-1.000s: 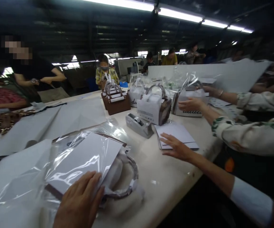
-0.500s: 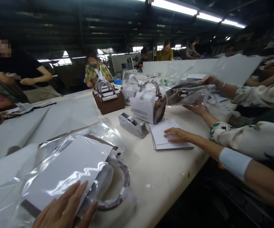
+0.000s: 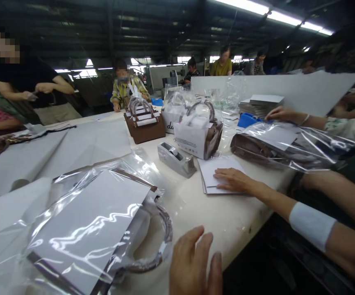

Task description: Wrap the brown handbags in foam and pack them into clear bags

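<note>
Your left hand (image 3: 192, 260) is empty, fingers loosely open.
The plastic-wrapped handbag (image 3: 94, 223) lies flat to that hand's left, its handle (image 3: 167, 225) nearest your fingers; farther ahead and to the right, your right hand (image 3: 233, 180) rests outstretched on white sheets (image 3: 206, 170), not gripping them.

Right hand (image 3: 231, 180) is resting on white cards (image 3: 210, 167) at a cluttered table (image 3: 192, 207)
Left hand (image 3: 192, 262) is holding its fingers apart beside a plastic-wrapped bag handle (image 3: 167, 231), while a tape dispenser (image 3: 177, 160) is sitting near the cards and a co-worker's hand (image 3: 280, 114) is showing behind a wrapped bag (image 3: 248, 146)
</note>
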{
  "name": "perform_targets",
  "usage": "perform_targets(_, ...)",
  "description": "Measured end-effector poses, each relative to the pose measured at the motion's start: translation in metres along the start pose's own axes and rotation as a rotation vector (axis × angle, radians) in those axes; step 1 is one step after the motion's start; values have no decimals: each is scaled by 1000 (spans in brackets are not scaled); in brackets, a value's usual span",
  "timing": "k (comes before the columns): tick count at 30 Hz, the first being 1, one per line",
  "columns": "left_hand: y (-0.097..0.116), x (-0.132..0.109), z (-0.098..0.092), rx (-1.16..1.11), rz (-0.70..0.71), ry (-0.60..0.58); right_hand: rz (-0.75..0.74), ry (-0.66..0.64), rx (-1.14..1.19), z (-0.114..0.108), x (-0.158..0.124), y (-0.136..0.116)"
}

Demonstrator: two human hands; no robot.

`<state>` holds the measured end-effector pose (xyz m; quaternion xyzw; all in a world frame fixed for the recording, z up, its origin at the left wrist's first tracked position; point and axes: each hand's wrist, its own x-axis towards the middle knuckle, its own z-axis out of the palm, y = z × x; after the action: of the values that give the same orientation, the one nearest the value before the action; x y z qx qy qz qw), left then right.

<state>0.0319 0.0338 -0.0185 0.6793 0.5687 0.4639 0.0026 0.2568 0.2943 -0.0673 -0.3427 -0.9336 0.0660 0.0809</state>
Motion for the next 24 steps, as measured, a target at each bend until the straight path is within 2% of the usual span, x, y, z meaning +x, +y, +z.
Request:
perform_targets(2,0,8,31,-270,-238,-140,-32,3,-4,0,-1,0)
perform_targets(4,-8,22,57,-532,-542,-249,-37,21,-8,0,-1,3)
perform_targets(6,-19,39,80,-754,-815,-279,-32,47,-15,-2,0,6)
perform_targets(8,-29,56,103,-904,-984,-254,-33,76,-24,-5,1,8)
perform_targets(12,-40,85,148,-1079,-1131,-205,-45,127,-61,-11,3,7)
perform_targets(15,-41,99,167,-1176,-1204,-180,-76,142,-121,-14,3,7)
perform_targets(20,-45,107,178,-1172,-1236,-164,-50,185,-303,-19,5,2)
perform_targets(24,-39,107,173,-1073,-1166,-182,-30,222,-415,-43,-13,-35)
